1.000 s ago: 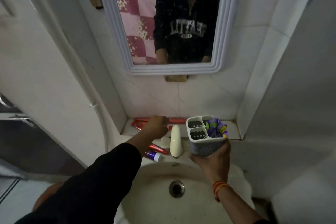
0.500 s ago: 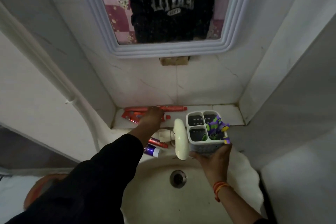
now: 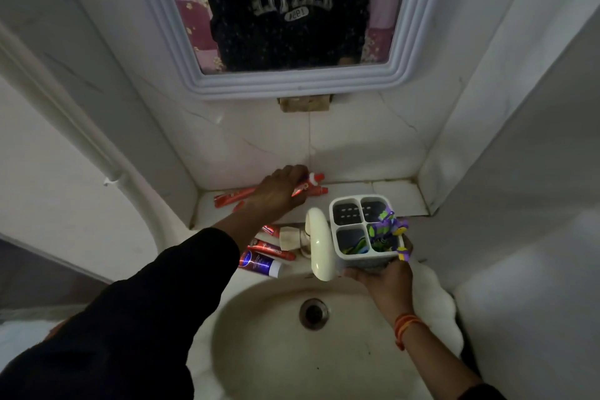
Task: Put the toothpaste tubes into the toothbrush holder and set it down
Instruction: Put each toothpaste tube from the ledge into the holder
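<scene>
My left hand [image 3: 279,191] lies on the tiled ledge with its fingers closed around a red toothpaste tube [image 3: 310,183] whose cap end pokes out to the right. A second red tube [image 3: 232,198] lies on the ledge under and left of that hand. My right hand [image 3: 386,279] holds a white four-compartment toothbrush holder [image 3: 360,221] from below, above the sink's right rim. Purple and green toothbrushes [image 3: 388,230] stand in its near-right compartment. More tubes lie on the sink's back rim: red ones [image 3: 276,248] and a blue-purple one [image 3: 259,265].
A cream tap [image 3: 319,247] juts over the basin [image 3: 266,351] between my two hands. A framed mirror [image 3: 292,81] hangs above the ledge. Tiled walls close in left and right. A white pipe [image 3: 65,120] runs down the left wall.
The camera has tilted down and closer. My left hand has slid right along the ledge and closed on a red tube, lifting its cap end. The holder stays in my right hand.
</scene>
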